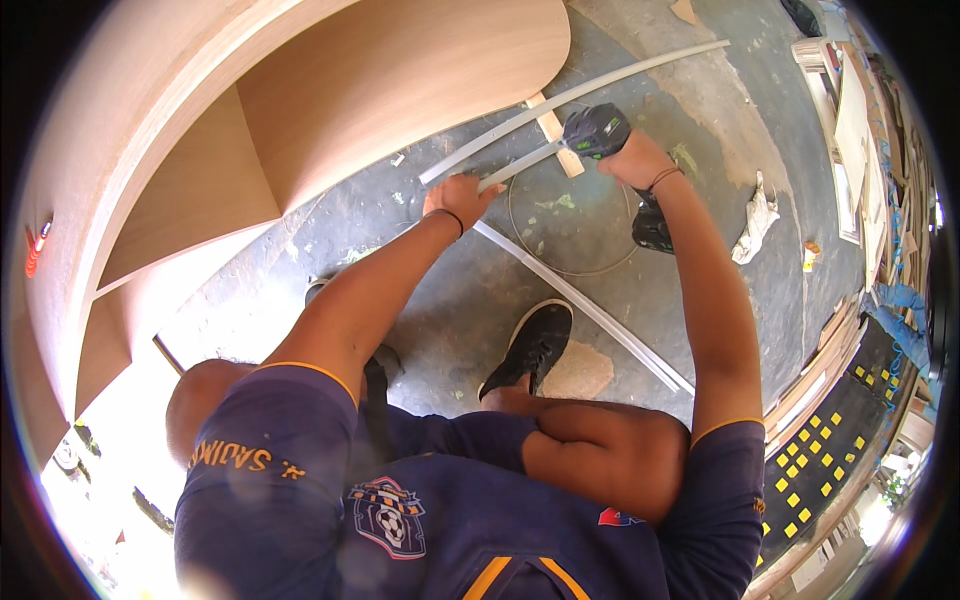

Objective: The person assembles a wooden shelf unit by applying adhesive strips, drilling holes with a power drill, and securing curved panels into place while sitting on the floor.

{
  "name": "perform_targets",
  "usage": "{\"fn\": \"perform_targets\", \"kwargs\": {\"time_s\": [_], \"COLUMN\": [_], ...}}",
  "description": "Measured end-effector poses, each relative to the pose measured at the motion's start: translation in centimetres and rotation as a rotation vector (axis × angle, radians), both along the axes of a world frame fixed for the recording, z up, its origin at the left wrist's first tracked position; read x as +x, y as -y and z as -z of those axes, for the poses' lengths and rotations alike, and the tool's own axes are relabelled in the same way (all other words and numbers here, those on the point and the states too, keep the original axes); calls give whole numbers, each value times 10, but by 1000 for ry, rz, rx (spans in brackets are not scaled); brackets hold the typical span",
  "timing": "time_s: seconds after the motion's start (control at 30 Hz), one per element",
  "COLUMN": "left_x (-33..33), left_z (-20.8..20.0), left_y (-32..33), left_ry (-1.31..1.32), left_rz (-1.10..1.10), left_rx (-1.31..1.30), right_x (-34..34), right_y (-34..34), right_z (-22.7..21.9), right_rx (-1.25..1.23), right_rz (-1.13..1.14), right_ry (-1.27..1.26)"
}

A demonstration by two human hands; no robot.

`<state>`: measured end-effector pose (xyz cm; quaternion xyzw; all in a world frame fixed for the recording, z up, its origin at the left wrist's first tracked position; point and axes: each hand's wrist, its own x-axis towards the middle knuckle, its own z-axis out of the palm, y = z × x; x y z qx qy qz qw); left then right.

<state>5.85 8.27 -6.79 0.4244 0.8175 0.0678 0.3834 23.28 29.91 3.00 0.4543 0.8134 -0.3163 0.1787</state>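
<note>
My left hand (462, 198) is closed around one end of a narrow grey strip (523, 165), which looks like a metal or plastic channel. My right hand (640, 160) grips a black cordless drill (597, 131) with green marks. The drill's front end is at the strip's far end, over a light wooden batten (569, 160). The bit itself cannot be made out. A longer grey strip (600, 85) lies just beyond, also crossing the batten. Below my left hand, a pair of pale strips (590, 308) runs diagonally over the floor.
A large curved plywood piece (400, 80) stands at the left, with a red marker-like object (38, 247) on it. A thin wire loop (577, 273) lies on the grey floor. Farther right are a crumpled white wrapper (756, 220), stacked boards (850, 140) and a black mat with yellow squares (815, 460).
</note>
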Motion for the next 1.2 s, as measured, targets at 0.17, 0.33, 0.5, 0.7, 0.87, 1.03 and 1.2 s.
{"fn": "perform_targets", "kwargs": {"time_s": [0.17,0.33,0.5,0.7,0.87,1.03,1.2], "left_x": [1,0,0,-2,1,2,7], "left_z": [-2,-7,-8,-6,-9,-4,-10], "left_y": [-3,-2,-4,-2,-2,2,0], "left_ry": [-4,10,8,28,28,27,44], "left_rz": [-7,-4,5,-1,6,-15,-17], "left_rx": [-43,-49,-61,-58,-27,-23,-15], "right_x": [-5,5,13,5,3,-6,2], "right_y": [2,1,-5,3,2,8,11], "right_z": [-5,-7,3,-9,-3,-4,-8], "right_rx": [-37,-199,-189,-146,-86,26,52], "right_rz": [20,163,180,150,86,25,-19], "right_ry": [-39,-155,-124,-93,-38,-15,-103]}}
